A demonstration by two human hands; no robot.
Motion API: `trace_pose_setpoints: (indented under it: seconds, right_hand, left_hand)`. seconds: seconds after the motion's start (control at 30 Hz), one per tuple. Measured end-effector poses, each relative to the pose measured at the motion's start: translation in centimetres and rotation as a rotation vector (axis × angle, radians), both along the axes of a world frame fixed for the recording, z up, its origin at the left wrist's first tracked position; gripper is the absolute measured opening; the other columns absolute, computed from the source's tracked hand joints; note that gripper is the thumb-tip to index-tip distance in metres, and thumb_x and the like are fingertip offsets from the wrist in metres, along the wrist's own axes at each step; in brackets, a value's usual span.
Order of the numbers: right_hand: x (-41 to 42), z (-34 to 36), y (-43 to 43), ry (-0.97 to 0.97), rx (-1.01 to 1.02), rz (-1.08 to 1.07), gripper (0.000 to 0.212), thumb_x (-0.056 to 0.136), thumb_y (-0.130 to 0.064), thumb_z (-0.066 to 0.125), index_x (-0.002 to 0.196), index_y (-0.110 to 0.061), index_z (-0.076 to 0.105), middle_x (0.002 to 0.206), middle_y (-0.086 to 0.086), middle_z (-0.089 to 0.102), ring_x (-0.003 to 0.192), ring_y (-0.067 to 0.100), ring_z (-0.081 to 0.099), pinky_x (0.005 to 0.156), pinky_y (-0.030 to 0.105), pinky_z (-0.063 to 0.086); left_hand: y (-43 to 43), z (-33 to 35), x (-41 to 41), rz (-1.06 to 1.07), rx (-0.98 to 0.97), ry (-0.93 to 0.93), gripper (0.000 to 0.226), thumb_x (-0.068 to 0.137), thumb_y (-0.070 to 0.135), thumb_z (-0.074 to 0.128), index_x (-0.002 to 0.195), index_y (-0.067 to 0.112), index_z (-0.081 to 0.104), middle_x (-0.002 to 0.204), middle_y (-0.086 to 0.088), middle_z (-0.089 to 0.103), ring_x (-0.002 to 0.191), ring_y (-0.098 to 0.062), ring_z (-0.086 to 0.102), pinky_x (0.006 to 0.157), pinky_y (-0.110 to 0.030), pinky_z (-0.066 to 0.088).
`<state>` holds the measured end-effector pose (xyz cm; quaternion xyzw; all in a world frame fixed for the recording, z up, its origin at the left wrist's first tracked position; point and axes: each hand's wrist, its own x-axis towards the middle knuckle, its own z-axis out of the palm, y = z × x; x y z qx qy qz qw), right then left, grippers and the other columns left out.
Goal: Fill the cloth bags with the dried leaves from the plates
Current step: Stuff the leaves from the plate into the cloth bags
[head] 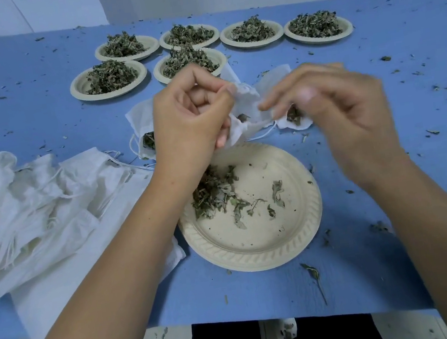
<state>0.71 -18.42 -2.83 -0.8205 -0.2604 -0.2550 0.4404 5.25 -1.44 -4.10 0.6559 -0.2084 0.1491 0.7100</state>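
**Bag held over the near plate**

The left hand (pixel 191 110) is clenched on a white cloth bag (pixel 248 108), holding it just above the far rim of the near plate (pixel 257 253), where a thin scatter of dried leaves (pixel 214 193) lies. The right hand (pixel 331 105) is blurred, its fingertips at the bag's edge; I cannot tell whether they pinch it. At the left lies a pile of empty bags (pixel 34 201). Six heaped plates (pixel 111 94) sit far back on the blue table (pixel 32 81).

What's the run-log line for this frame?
left hand: pinches cloth bag | right hand: blurred, at bag | near plate: sparse leaves
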Motion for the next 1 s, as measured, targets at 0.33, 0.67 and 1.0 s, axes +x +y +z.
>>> trace_pose_setpoints:
  seconds: [0.33, 0.67, 1.0]
  right_hand:
    - [-0.3, -1.3, 1.6, 0.643, -0.421, 0.355, 0.026, 0.096, -0.033, 0.053, 0.083, -0.016, 0.067, 0.079, -0.003, 0.069, 0.074, 0.017, 0.064, 0.073, 0.035, 0.052]
    - [-0.2, -2.0, 2.8, 0.497, -0.595, 0.389, 0.036, 0.078, -0.015, 0.078, 0.112, -0.02, 0.069, 0.119, -0.004, 0.055, 0.112, 0.011, 0.047, 0.099, 0.024, 0.034]
    - [-0.1, -1.6, 2.2, 0.463, -0.543, 0.29, 0.027, 0.077, -0.008, 0.076, 0.099, -0.02, 0.067, 0.086, -0.012, 0.06, 0.072, 0.001, 0.051, 0.068, 0.015, 0.044]
  left_hand:
    - [-0.1, 0.1, 0.2, 0.032, -0.042, 0.054, 0.024, 0.091, -0.001, 0.06, 0.072, 0.01, 0.051, 0.044, 0.008, 0.049, 0.029, -0.007, 0.037, 0.037, -0.015, 0.03]
    - [0.0, 0.0, 0.2, 0.025, -0.035, 0.042, 0.026, 0.091, -0.001, 0.06, 0.07, 0.012, 0.051, 0.043, 0.008, 0.048, 0.029, -0.008, 0.036, 0.037, -0.016, 0.03]
    - [0.0, 0.1, 0.2, 0.031, -0.025, 0.037, 0.025, 0.091, 0.0, 0.06, 0.071, 0.012, 0.051, 0.044, 0.01, 0.05, 0.03, -0.007, 0.038, 0.037, -0.016, 0.031]
